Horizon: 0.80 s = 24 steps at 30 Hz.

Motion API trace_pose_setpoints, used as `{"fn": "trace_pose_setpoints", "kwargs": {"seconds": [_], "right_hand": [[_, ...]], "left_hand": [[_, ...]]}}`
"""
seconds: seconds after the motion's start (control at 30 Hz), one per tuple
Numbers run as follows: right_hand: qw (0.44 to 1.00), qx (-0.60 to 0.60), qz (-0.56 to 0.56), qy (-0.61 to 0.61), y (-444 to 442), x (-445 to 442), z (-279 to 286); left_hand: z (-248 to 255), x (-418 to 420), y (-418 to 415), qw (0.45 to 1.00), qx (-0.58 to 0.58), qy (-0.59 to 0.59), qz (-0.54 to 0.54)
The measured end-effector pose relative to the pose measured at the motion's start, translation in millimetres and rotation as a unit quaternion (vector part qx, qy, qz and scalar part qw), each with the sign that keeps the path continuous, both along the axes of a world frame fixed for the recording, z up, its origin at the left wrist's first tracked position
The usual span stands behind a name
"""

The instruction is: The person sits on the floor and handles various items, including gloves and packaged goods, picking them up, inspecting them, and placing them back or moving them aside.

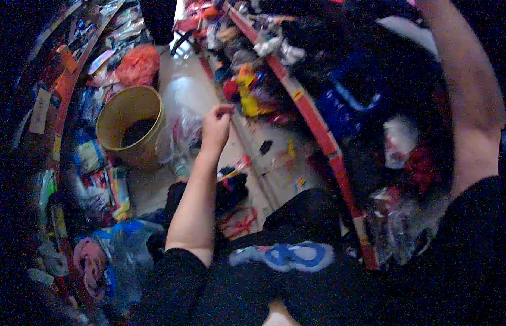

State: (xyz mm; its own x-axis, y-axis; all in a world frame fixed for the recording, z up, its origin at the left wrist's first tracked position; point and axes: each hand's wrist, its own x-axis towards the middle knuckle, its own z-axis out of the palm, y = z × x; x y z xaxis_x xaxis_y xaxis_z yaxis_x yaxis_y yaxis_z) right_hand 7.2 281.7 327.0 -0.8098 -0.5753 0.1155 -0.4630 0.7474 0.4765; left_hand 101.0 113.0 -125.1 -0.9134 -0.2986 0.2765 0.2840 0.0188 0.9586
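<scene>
My left hand (216, 127) reaches forward over the aisle with its fingers curled. A small reddish shape shows at the fingertips, but blur hides whether it is a held thing or part of the hand. Just beyond lie a yellow item (249, 93) and a red round item (231, 89) among mixed goods on a low shelf. My right arm (467, 93) stretches up along the right side, and its hand is cut off by the top edge. Beneath that arm are dark goods and a white package (399, 140) with red on it.
A tall yellowish bin (153, 134) stands in the aisle at left, near an orange-red bundle (139, 65). Red shelf edges (310, 114) run along the right; another shelf edge (63, 110) runs at left. Clear plastic bags (132, 261) lie low at left. Small items litter the pale floor (187, 89).
</scene>
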Motion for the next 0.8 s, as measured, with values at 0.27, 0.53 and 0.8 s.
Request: {"fn": "trace_pose_setpoints", "kwargs": {"seconds": [0.27,0.53,0.8], "right_hand": [[0.969,0.044,0.215,-0.111,-138,25,-221],[0.928,-0.014,0.006,-0.372,4,10,-447],[0.87,-0.123,-0.222,-0.422,226,10,-675]], "left_hand": [[-27,20,-38,0.997,0.039,-0.072,-0.013],[-33,15,-57,0.991,-0.004,-0.136,0.001],[-35,3,-28,0.98,-0.063,-0.16,-0.105]]}}
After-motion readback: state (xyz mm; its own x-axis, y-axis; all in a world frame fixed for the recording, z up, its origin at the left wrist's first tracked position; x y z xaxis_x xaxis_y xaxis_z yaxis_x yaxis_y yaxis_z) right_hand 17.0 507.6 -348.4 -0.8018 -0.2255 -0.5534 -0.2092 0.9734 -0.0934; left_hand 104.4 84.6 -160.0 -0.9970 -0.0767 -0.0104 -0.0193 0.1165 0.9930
